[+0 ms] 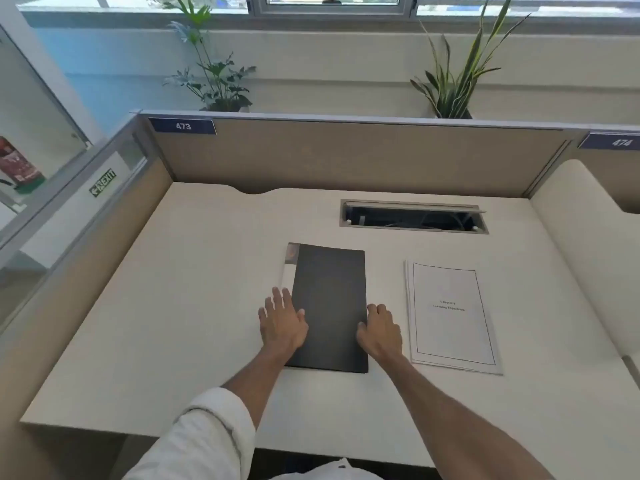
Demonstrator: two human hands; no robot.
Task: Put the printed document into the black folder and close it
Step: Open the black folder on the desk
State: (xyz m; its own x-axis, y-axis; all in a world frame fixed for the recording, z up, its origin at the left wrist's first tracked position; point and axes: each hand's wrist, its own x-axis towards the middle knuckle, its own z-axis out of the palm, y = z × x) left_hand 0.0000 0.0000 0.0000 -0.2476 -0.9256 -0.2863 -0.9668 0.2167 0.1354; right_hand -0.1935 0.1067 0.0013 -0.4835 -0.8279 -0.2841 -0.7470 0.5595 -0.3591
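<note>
Closed black folder (329, 306) on the white desk (173, 306), printed document (452, 315) just right of it.

The left hand (281, 322) lies flat and spread on the folder's left edge; the right hand (380, 330) curls loosely at its right edge, gripping nothing.

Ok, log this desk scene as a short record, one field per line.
folder: black folder shut, flat on the desk
document: printed document lies right of the folder, apart from it
left hand: flat on the folder's left edge
right hand: at the folder's right edge
task state: document not yet inside
</note>
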